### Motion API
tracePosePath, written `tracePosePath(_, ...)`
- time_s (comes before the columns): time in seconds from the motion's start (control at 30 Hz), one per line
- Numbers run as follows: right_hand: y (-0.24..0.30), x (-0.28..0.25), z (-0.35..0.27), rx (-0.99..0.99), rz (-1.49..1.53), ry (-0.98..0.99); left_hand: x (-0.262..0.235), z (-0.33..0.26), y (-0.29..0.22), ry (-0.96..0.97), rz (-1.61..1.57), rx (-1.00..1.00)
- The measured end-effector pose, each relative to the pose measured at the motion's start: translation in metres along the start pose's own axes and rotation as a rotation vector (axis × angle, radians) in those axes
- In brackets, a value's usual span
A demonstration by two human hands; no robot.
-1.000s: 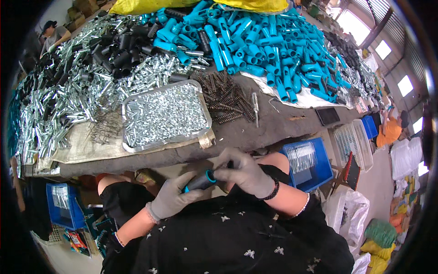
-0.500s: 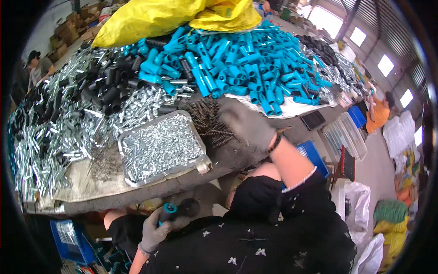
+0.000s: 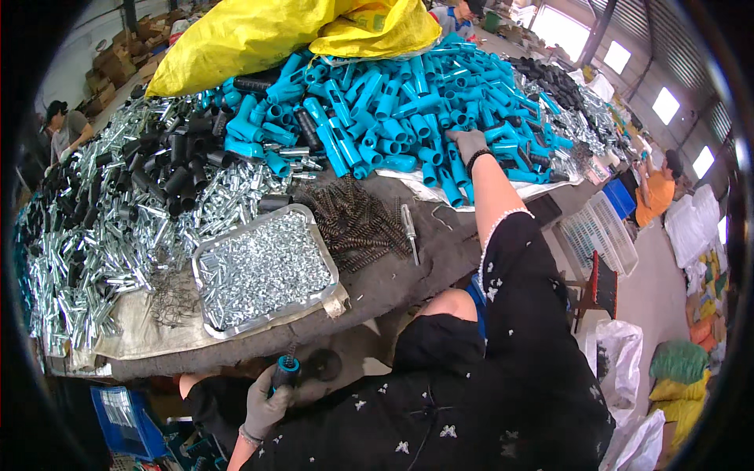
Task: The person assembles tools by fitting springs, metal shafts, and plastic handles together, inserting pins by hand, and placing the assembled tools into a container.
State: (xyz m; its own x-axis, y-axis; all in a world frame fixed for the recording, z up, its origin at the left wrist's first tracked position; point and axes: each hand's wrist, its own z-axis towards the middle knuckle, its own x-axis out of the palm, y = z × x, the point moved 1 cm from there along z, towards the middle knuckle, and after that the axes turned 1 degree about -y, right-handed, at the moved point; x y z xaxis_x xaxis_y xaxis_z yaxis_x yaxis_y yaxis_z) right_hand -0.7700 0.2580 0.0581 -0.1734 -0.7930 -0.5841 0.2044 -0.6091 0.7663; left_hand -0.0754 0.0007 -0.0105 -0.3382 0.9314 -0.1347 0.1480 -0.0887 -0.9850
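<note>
Left hand [image 3: 265, 408] around a black cylinder [image 3: 283, 374], right hand [image 3: 470, 143] at the teal parts [image 3: 416, 106].
The gloved left fingers wrap the cylinder in front of the table edge; its teal-rimmed end sticks out above the grip, a coil spring [image 3: 291, 350] rising from it. The gloved right hand touches the pile's near right part; whether its fingers hold a piece, I cannot tell.
</note>
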Motion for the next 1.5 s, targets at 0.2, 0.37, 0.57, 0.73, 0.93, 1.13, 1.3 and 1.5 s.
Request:
tracePosePath(0.2,0.038,-0.006,-0.057,-0.401,0.322,-0.202,0.001,-0.017,0.006,-0.116,0.178,0.101)
tracePosePath(0.37,0.144,-0.094,-0.185,-0.205,1.194,0.320,0.011,-0.011,-0.018,-0.048,0.016,-0.196)
tracePosePath(0.57,0.198,-0.071,-0.389,-1.264,0.003,0.772,0.020,-0.006,-0.045,0.011,0.068,-0.121)
tracePosePath(0.73,0.203,-0.053,-0.434,-1.619,-0.065,0.732,0.018,-0.024,-0.057,0.033,0.301,0.073)
tracePosePath(0.93,0.216,-0.052,-0.480,-1.960,-0.025,0.640,0.006,-0.039,-0.063,0.285,-0.073,-0.388)
tracePosePath(1.13,0.254,-0.056,-0.475,-0.652,-0.580,1.740,0.013,-0.048,-0.065,-0.057,0.877,0.357)
tracePosePath(1.3,0.222,-0.036,-0.470,0.057,0.887,1.395,0.012,-0.040,-0.041,-0.140,0.706,0.388)
tracePosePath(1.5,0.200,-0.045,-0.495,-0.698,1.073,0.999,0.009,-0.041,-0.029,0.094,-0.293,-0.252)
